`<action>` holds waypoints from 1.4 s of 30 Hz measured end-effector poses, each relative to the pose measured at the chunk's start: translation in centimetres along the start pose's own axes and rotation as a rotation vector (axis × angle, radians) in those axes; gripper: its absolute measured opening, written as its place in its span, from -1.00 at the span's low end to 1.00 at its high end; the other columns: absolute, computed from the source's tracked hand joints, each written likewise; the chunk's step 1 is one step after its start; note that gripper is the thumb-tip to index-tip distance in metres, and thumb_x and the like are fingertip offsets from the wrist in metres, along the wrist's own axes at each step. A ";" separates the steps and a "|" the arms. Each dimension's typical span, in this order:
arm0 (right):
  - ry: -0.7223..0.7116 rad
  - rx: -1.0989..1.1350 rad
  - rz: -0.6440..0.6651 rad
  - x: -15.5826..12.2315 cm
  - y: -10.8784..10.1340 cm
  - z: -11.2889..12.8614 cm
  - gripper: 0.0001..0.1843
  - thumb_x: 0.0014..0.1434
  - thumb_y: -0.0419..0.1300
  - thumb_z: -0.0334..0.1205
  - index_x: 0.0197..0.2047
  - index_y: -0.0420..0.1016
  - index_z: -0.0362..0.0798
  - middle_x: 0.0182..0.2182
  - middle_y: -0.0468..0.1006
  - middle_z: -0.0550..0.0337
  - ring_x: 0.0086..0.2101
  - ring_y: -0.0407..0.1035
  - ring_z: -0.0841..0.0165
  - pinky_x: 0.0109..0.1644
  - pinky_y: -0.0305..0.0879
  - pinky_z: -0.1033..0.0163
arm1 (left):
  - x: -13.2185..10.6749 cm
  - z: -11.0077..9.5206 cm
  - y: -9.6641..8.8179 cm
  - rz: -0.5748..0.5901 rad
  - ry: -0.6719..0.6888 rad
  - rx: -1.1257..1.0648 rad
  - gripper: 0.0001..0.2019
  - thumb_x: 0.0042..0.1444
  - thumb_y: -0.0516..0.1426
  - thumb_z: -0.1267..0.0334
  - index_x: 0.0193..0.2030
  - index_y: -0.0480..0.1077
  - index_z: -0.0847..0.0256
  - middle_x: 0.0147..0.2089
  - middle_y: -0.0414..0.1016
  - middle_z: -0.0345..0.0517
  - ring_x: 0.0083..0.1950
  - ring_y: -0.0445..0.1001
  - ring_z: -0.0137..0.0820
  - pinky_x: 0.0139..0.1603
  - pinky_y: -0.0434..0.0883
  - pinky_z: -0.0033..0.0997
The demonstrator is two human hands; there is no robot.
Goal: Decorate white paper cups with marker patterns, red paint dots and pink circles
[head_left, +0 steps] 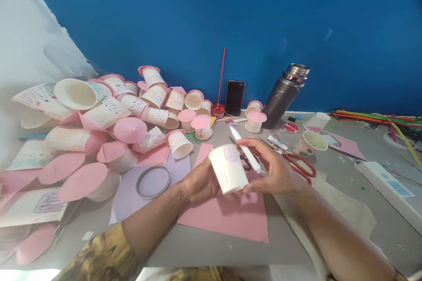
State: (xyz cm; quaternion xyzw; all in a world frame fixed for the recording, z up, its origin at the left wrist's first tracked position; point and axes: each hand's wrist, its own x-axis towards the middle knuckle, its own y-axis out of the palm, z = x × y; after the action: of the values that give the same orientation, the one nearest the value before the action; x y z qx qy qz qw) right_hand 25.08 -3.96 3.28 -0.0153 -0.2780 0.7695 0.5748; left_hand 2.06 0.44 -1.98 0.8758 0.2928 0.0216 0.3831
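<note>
My left hand [199, 182] grips a white paper cup [228, 169], upside down and tilted, from its left side. My right hand [275, 171] touches the cup's right side with its fingertips and holds a white marker [245, 149] that points up and to the left. Both hands hover above a pink paper sheet [227, 217] lying on the grey table [290, 246]. A lilac patch shows on the cup's wall.
A heap of decorated cups with pink paper lids [132, 109] fills the left. A tape ring [153, 181] lies on lilac paper. Red-handled scissors [298, 164], a patterned cup [310, 142], a steel flask [285, 94], a phone [235, 97] and coloured sticks [379, 118] lie behind and right.
</note>
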 end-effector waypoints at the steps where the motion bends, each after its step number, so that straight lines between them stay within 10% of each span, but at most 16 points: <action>1: 0.008 -0.030 -0.046 0.0 -0.2 -0.2 -0.02 -0.10 0.62 0.06 0.34 0.37 0.12 0.26 0.48 -0.04 0.21 0.43 -0.02 0.26 0.41 -0.04 | 0.0 -0.4 0.0 -0.093 0.169 0.066 -0.38 0.30 0.04 -0.35 0.08 0.51 0.17 -0.01 0.66 0.11 -0.05 0.64 -0.10 -0.02 0.54 -0.11; 5: 0.065 -0.134 -0.159 0.2 -0.5 -0.5 -0.07 -0.08 0.61 0.00 0.31 0.38 0.13 0.27 0.45 -0.03 0.22 0.41 -0.02 0.27 0.41 -0.09 | -0.7 -2.1 -0.2 -0.251 0.617 0.586 -0.20 0.00 0.37 -0.31 0.30 0.38 0.03 0.39 0.34 0.11 0.36 0.35 0.08 0.21 0.46 0.00; 10: 0.026 -0.175 -0.140 0.7 -0.2 -0.4 -0.07 -0.08 0.61 0.06 0.31 0.39 0.14 0.29 0.43 -0.05 0.24 0.39 -0.03 0.31 0.39 -0.15 | -1.6 -2.9 0.7 -0.343 0.669 1.115 -0.15 -0.01 0.47 0.15 0.42 0.28 -0.04 0.38 0.30 0.13 0.35 0.32 0.06 0.25 0.44 0.08; 14: -0.105 -0.138 -0.275 0.6 -0.3 -0.3 -0.29 0.11 0.52 -0.02 0.28 0.42 0.14 0.22 0.57 -0.01 0.23 0.44 0.03 0.30 0.41 -0.10 | -1.1 -2.6 0.8 -0.343 0.646 0.970 -0.27 0.05 0.40 0.28 0.37 0.30 0.04 0.38 0.32 0.13 0.36 0.38 0.01 0.29 0.45 0.07; 18: -0.224 -0.045 -0.526 -0.1 -0.5 -0.2 -0.77 0.44 0.20 -0.17 0.11 0.57 0.11 -0.23 0.75 0.13 -0.19 0.64 0.19 -0.10 0.55 0.04 | -0.5 -2.5 0.4 -0.342 0.609 0.778 -0.29 0.02 0.43 0.26 0.31 0.31 0.06 0.39 0.34 0.14 0.42 0.34 0.05 0.31 0.45 0.08; 30: -0.333 -0.171 -0.459 -0.4 0.2 1.7 -0.84 0.35 0.25 -0.29 -0.06 0.66 0.03 -0.45 0.66 0.23 -0.56 0.46 0.35 -0.41 0.44 0.18 | -0.5 -2.1 0.3 -0.383 0.639 0.838 -0.32 0.05 0.39 0.34 0.30 0.27 0.04 0.37 0.33 0.10 0.40 0.36 -0.01 0.31 0.45 0.07; 42: -0.351 -0.263 -0.442 -0.3 0.8 1.3 -0.82 0.32 0.24 -0.40 -0.09 0.59 0.05 -0.40 0.66 0.26 -0.50 0.52 0.42 -0.42 0.41 0.30 | -0.3 -1.6 -0.3 -0.370 0.682 0.882 -0.31 0.07 0.40 0.30 0.32 0.28 0.00 0.36 0.36 0.08 0.39 0.37 -0.01 0.30 0.47 0.06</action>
State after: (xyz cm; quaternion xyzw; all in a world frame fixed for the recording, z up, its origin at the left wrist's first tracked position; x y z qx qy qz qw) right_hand 24.02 -4.93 3.87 0.1041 -0.4668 0.5742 0.6645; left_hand 1.24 1.46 -0.99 0.8304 0.5289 0.1110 -0.1357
